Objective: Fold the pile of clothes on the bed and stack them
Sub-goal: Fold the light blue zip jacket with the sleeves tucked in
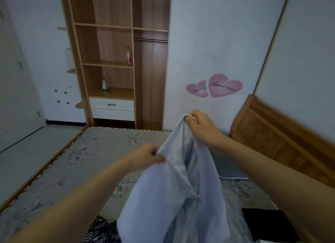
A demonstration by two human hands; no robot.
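A pale blue shirt (174, 193) hangs in the air over the bed (78, 163), bunched and creased. My right hand (203, 126) pinches its top edge, held high. My left hand (148, 156) grips another part of the fabric lower and to the left. The shirt's lower end drops out of view at the bottom. A dark patterned garment (101, 230) lies on the mattress below the shirt, partly hidden by it. A folded grey-blue piece (228, 166) lies on the bed behind my right forearm.
A black flat object (268, 224) lies on the bed at lower right. The wooden headboard (282, 139) stands at the right. An open wardrobe (116, 61) with two bottles and white drawers faces the bed's far side. Grey floor runs along the left.
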